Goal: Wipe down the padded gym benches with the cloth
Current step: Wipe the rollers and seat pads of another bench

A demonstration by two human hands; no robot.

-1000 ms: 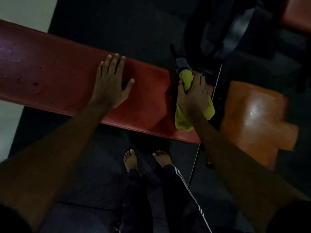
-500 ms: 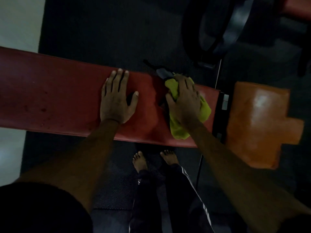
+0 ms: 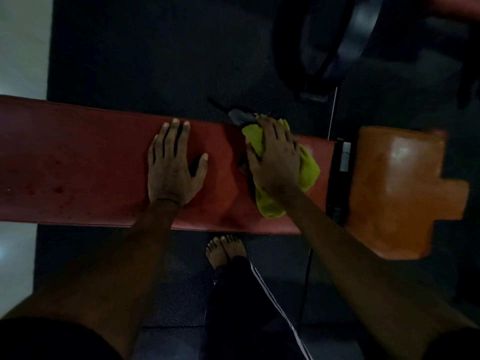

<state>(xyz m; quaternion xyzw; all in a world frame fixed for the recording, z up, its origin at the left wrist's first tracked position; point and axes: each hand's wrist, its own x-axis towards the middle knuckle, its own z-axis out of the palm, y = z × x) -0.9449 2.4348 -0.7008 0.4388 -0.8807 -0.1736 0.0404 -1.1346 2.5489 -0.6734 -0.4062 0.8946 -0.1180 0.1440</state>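
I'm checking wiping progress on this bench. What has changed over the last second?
The right hand, pressing the yellow cloth, slid left along the red pad, away from the end by the orange seat pad and closer to the left hand. Nothing was picked up or let go. The left hand stayed flat on the pad.

The left hand point(image 3: 172, 167) is lying flat on the middle of the long bench pad point(image 3: 78, 165). Nearer the bench pad's right end, the cloth point(image 3: 309, 167) is lying on it, with the right hand point(image 3: 275, 157) pressing on top. The seat pad point(image 3: 394, 190) is sitting just beyond that right end. A bare foot point(image 3: 224, 249) is standing just before the bench pad's near edge.
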